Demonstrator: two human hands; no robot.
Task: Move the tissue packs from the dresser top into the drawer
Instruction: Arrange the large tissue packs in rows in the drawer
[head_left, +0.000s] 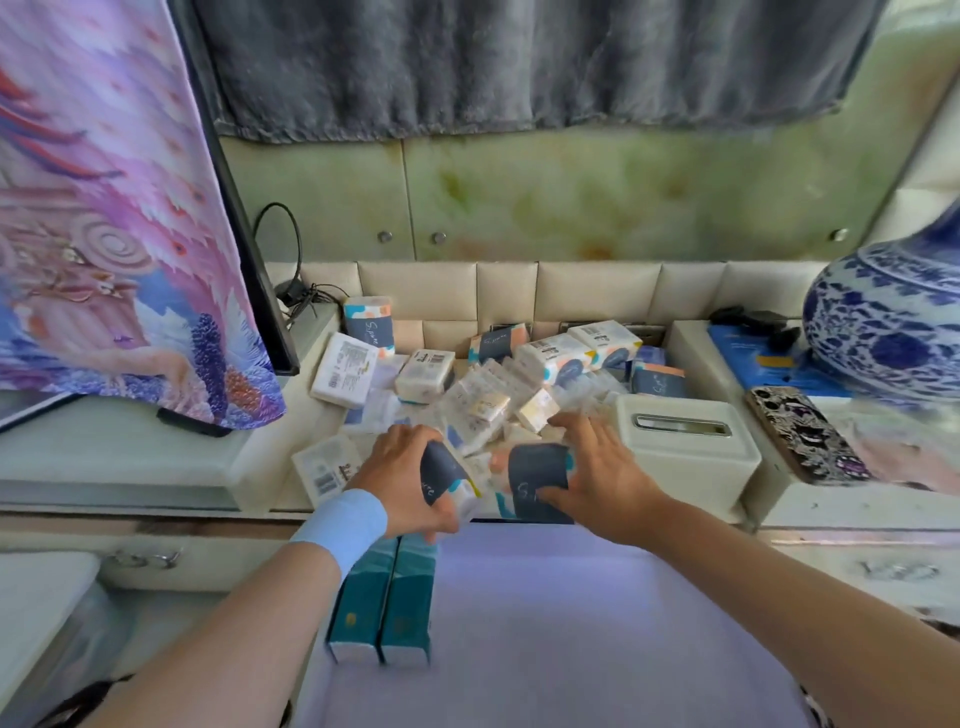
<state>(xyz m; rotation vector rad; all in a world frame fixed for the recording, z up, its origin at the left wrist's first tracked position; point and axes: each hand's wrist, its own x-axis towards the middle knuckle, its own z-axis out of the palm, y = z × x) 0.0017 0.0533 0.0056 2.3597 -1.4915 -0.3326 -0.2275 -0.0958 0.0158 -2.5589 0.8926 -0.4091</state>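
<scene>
Head view: you are gripping one pack (445, 480) in your left hand (402, 480), fingers wrapped around it, its long axis tilting toward you. Your right hand (597, 470) is closing over a second pack (537, 486) just beside it. Both are hanging at the dresser's front edge, directly above the open drawer (571, 623), which lies nearer you, below. The pile (493, 395) is waiting behind your hands.

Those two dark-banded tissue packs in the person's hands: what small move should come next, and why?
Probably draw both hands back and lower the packs into the open drawer. The left hand and right hand each already grip a pack at the dresser's front edge, beside two teal boxes.
</scene>
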